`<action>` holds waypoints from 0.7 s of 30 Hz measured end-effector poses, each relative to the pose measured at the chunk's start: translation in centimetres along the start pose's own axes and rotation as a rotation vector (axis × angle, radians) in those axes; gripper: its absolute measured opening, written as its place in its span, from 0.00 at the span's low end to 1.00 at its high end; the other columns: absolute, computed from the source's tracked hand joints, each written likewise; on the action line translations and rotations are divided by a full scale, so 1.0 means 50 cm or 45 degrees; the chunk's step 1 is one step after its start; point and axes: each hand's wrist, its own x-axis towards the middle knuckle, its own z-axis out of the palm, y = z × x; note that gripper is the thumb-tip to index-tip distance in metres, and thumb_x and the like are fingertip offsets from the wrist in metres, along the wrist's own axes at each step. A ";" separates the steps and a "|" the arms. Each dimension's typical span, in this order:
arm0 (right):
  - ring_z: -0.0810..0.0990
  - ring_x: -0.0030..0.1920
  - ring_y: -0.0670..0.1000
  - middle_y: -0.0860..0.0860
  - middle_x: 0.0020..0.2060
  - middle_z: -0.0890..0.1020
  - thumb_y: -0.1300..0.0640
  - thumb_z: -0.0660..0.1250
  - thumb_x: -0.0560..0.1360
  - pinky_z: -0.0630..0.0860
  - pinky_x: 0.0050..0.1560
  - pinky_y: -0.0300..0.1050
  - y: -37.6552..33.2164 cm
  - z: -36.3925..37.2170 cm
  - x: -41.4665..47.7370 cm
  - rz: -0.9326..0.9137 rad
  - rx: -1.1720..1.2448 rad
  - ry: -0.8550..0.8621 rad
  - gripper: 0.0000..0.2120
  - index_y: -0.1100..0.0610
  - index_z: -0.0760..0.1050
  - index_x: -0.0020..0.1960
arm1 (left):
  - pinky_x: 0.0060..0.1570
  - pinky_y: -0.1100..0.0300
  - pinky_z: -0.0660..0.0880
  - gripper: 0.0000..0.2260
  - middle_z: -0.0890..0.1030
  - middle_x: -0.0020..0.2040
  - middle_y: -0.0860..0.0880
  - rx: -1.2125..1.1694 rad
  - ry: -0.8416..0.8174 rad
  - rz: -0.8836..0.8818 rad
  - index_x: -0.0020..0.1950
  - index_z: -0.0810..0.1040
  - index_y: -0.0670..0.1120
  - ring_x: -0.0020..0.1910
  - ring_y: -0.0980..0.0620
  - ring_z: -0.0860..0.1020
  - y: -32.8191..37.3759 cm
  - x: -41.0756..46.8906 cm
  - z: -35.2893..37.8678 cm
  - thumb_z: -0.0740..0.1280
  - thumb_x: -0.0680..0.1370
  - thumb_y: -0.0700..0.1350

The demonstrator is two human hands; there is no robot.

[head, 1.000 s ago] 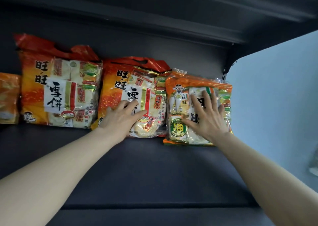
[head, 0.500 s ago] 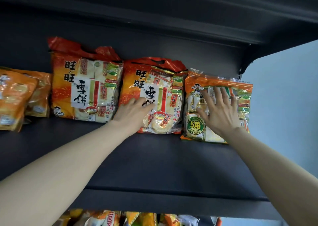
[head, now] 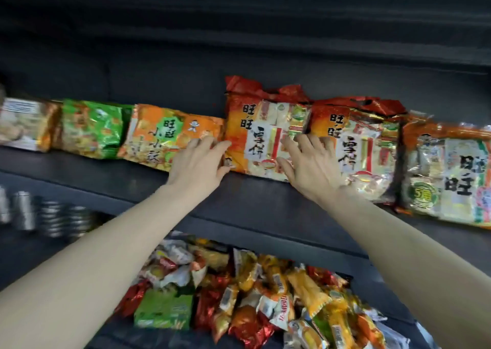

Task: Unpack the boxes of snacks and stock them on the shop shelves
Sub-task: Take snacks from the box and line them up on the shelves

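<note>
Dark shelf (head: 252, 202) held a row of snack bags along its back edge. Both hands lay flat, gripping nothing: left hand (head: 198, 165) at the left side of a red bag (head: 252, 125), right hand (head: 310, 168) on its right side. It looked like straightening; next, a gentle, even push back

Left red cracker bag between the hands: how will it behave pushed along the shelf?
Red cracker bag probably slides easily: glossy film on a smooth shelf. Likely floppy and light, given its crumpled top. Contents probably brittle; push gently.
</note>
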 end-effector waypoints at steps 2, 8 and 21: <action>0.77 0.52 0.61 0.56 0.53 0.79 0.42 0.54 0.81 0.69 0.54 0.59 -0.115 -0.007 0.029 -0.064 0.055 0.030 0.21 0.55 0.75 0.63 | 0.48 0.49 0.76 0.24 0.73 0.66 0.48 0.068 -0.006 -0.062 0.75 0.66 0.54 0.64 0.43 0.71 -0.103 -0.061 -0.027 0.64 0.80 0.55; 0.77 0.52 0.62 0.56 0.54 0.79 0.44 0.55 0.81 0.70 0.50 0.57 -0.473 -0.038 0.096 -0.241 0.285 0.125 0.20 0.55 0.75 0.63 | 0.47 0.48 0.76 0.23 0.76 0.62 0.47 0.221 -0.067 -0.256 0.73 0.69 0.51 0.59 0.42 0.74 -0.405 -0.265 -0.115 0.65 0.79 0.53; 0.77 0.53 0.62 0.58 0.55 0.78 0.44 0.53 0.82 0.70 0.53 0.57 -1.204 -0.093 0.197 -0.718 0.781 0.172 0.21 0.56 0.74 0.64 | 0.44 0.45 0.78 0.22 0.78 0.55 0.44 0.556 -0.182 -0.741 0.67 0.74 0.49 0.54 0.39 0.76 -0.901 -0.660 -0.286 0.71 0.75 0.52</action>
